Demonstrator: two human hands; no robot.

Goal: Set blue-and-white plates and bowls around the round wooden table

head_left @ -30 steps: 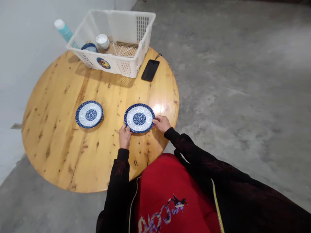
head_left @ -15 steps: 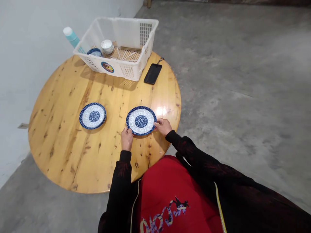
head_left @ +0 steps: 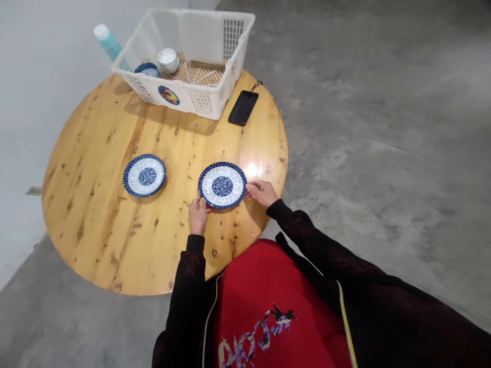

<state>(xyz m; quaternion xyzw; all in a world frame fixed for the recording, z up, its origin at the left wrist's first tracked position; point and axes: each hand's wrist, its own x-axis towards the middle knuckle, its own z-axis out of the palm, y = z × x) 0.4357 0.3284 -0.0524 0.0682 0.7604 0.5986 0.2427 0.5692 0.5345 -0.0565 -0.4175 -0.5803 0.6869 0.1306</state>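
Note:
A round blue-and-white patterned plate point(head_left: 222, 186) lies near the table's right front edge, between my two hands. The fingers of my left hand point(head_left: 198, 215) are curled at its lower left rim, and they seem to still pinch it. At the right rim, my right hand point(head_left: 262, 192) has its fingers stretched out and loosened, with the fingertips close against the edge. Whether these tips touch the plate is hard to see. To the left sits a small stack of matching plates point(head_left: 147, 176), apart from both hands.
On the round wooden table point(head_left: 92, 225) a white plastic basket point(head_left: 199, 102) stands at the back. Inside are white bowls point(head_left: 168, 60), blue-rimmed dishes point(head_left: 147, 69) and chopstick-like sticks point(head_left: 207, 65). A black phone point(head_left: 243, 108) lies beside it; a teal bottle point(head_left: 109, 43) stands behind its left side.
My right hand has drawn slightly outward from the plate's rim and its fingers have loosened. My left hand has slid a little back toward me. The plate has hardly moved; the view has tilted slightly.

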